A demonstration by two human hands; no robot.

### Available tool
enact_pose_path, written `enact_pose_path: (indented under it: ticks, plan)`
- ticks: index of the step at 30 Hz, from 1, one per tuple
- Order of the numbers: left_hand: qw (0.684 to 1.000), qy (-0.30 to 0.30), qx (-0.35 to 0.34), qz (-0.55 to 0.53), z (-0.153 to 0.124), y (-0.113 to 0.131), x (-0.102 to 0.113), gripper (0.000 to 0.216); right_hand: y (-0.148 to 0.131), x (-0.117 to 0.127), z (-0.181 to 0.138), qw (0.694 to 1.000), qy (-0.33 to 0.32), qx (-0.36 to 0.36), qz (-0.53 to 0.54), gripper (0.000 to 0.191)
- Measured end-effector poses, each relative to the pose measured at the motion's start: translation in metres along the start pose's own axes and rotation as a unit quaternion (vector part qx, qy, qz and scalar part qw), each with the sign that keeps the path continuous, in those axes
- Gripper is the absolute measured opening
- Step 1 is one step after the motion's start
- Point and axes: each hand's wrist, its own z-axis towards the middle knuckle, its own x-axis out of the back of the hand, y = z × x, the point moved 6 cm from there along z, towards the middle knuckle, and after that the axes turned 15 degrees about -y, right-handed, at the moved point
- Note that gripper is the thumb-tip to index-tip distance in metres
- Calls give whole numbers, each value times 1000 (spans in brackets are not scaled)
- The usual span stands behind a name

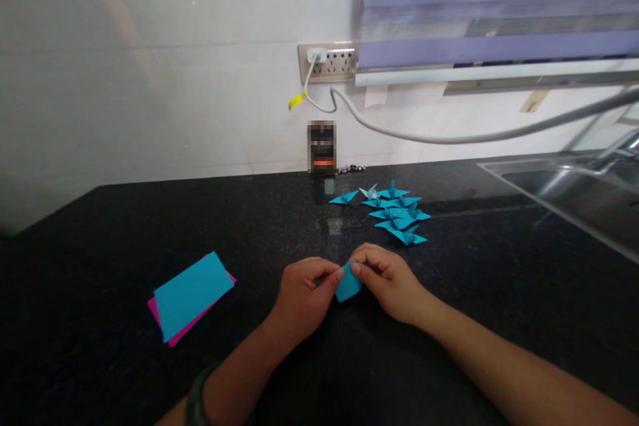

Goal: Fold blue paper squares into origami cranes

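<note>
A small folded piece of blue paper [348,287] is pinched between both hands, just above the dark countertop. My left hand [307,289] grips its left edge between thumb and fingers. On the other side, my right hand [392,283] has its thumb pressed on the paper's upper right, with the fingers curled behind. Beyond the hands, several blue origami cranes [399,216] stand close together, with a paler crane [369,192] among them. A single blue crane [344,198] sits a little to their left.
Blue paper sheets [194,296] lie over pink paper [180,334] on the black countertop [100,246] at left. Against the wall stands a small blurred dark box [322,146], beside a beaded string [352,168]. A metal sink [564,193] is at right. A white cable [424,138] hangs from the socket [339,65].
</note>
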Motion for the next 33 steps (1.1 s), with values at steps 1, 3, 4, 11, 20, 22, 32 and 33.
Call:
enact_pose_path:
  ticks: [1, 3, 4, 11, 20, 22, 32, 33]
  plan:
    - [1000, 3, -2, -2, 0, 1, 0, 20, -1, 0, 0, 1000, 0, 3, 5, 19]
    - [1000, 2, -5, -7, -1, 1, 0, 19, 0, 1, -1, 1000, 5, -3, 8, 20]
    - [1000, 0, -5, -9, -1, 1, 0, 19, 1, 2, -2, 1000, 10, -11, 8, 20]
    - [999, 2, 21, -34, -1, -4, 0, 19, 7, 4, -4, 997, 38, -67, -6, 26]
    - [993, 28, 34, -109, -1, -6, 0, 16, 9, -1, -1, 998, 17, -43, 48, 21]
    - [990, 36, 44, -130, -1, -8, 0, 16, 10, -1, -1, 997, 14, -55, 58, 20]
    - [977, 143, 90, -130, -3, -24, 22, 17, 20, 4, -1, 993, 16, -114, 35, 15]
    - [974, 147, 94, -144, -2, -26, 22, 17, 24, 5, -1, 991, 25, -126, 40, 16]
